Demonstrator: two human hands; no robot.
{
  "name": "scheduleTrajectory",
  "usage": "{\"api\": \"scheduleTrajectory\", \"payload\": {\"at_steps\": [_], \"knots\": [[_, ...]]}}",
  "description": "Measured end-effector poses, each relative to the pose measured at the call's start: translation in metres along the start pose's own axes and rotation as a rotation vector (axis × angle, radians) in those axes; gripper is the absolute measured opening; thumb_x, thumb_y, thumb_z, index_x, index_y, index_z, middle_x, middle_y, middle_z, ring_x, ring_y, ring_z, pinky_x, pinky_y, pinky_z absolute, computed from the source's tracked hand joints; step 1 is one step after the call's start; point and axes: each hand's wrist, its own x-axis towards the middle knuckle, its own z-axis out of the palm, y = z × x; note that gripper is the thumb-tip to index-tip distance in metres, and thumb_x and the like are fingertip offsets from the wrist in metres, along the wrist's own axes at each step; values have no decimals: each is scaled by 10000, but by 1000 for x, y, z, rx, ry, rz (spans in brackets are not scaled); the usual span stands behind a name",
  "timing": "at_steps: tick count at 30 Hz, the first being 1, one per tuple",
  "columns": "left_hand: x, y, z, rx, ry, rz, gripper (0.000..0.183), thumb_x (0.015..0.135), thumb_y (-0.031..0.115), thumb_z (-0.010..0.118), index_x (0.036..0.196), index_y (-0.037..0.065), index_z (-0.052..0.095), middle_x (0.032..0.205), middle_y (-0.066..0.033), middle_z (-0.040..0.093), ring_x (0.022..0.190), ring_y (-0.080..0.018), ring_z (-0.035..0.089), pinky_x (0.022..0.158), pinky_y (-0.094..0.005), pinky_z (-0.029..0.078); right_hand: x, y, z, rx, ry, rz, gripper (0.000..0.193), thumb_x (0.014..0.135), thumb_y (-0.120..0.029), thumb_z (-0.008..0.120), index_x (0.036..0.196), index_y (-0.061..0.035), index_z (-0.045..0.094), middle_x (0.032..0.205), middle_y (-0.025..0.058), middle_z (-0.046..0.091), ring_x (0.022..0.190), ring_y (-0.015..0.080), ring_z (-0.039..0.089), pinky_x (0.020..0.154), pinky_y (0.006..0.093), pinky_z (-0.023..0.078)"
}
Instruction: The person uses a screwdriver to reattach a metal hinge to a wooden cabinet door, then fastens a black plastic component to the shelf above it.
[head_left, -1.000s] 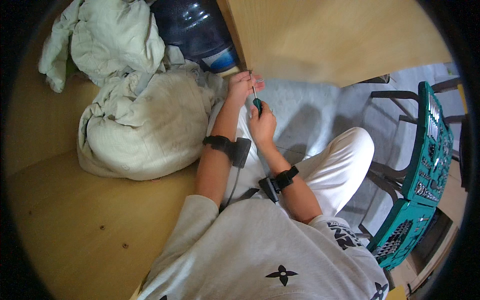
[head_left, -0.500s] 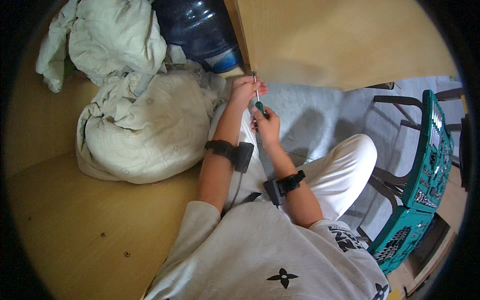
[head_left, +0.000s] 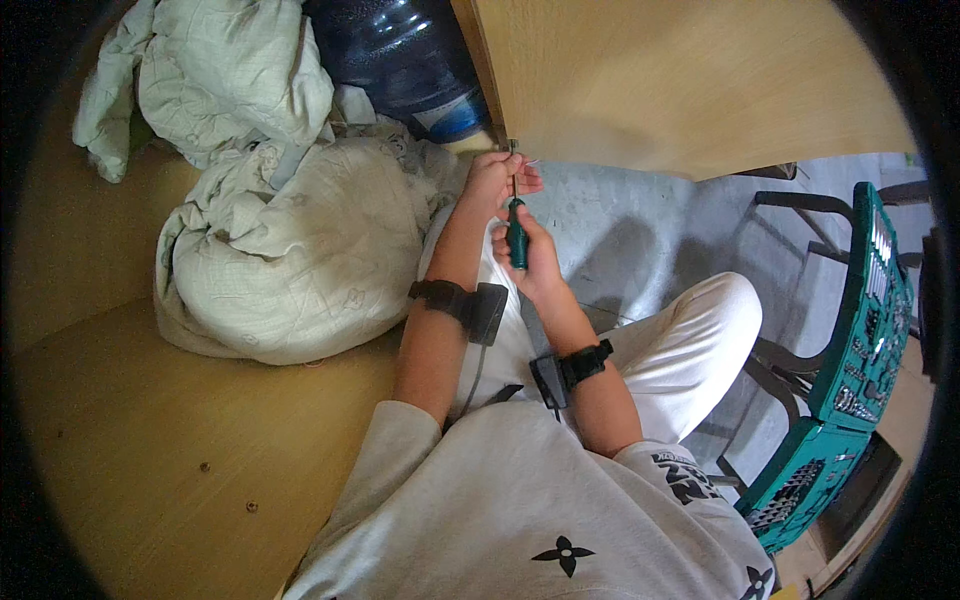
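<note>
A screwdriver with a green handle stands nearly upright in the picture, its thin metal shaft pointing at the lower edge of a wooden panel. My right hand is closed around the handle, with much of the handle showing along the fingers. At the shaft, close to the tip, my left hand pinches with thumb and forefinger while its other fingers reach past to the right. A small metal fitting sits at the panel edge by the tip; its details are too small to make out.
Left of my arms lie a bundled cream quilt and a big blue water bottle. A wooden board spans the lower left. On the right, an open green tool case rests on a dark-framed chair.
My right hand has turned about the handle and shows more of it now. The screwdriver stands straighter than before. My left hand stays near the tip, its fingers slightly shifted.
</note>
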Motion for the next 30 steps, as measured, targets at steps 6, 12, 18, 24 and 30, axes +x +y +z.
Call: {"api": "scheduleTrajectory", "payload": {"at_steps": [6, 12, 18, 24, 30], "knots": [[4, -8, -8, 45, 64, 89, 196, 930, 112, 452, 990, -62, 517, 906, -215, 595, 905, -351, 617, 818, -464, 523, -3, 15, 16, -894, 383, -456, 280, 908, -274, 499, 916, -5, 575, 656, 122, 578, 556, 190, 561, 512, 334, 446], [-4, -4, 8, -127, -11, -9, 199, 924, 99, 444, 1004, -77, 493, 946, -225, 589, 860, -345, 636, 771, -424, 544, 12, 9, -27, -639, 267, -302, 255, 913, -265, 493, 940, -23, 567, 583, 51, 491, 470, 121, 454, 396, 257, 364], [3, -3, 5, -66, -12, 61, 135, 929, 61, 422, 979, -56, 467, 867, -161, 547, 889, -368, 605, 823, -488, 527, -3, -5, -6, -219, 112, -56, 301, 899, -286, 516, 1012, -9, 542, 665, 103, 562, 547, 198, 549, 444, 300, 416], [1, -9, 1, -77, 10, 74, 126, 930, 54, 423, 970, -57, 466, 868, -191, 553, 902, -385, 606, 839, -504, 516, -12, 17, 27, -1458, 619, -782, 304, 880, -259, 510, 933, 29, 591, 812, 284, 597, 786, 449, 574, 684, 483, 444], [0, -10, -2, -81, -35, 112, 182, 937, 110, 435, 955, -61, 491, 912, -217, 571, 920, -392, 604, 837, -490, 516, 7, 14, 4, -1462, 570, -856, 299, 907, -258, 479, 844, 16, 582, 663, 228, 596, 618, 380, 596, 534, 439, 445]]}}
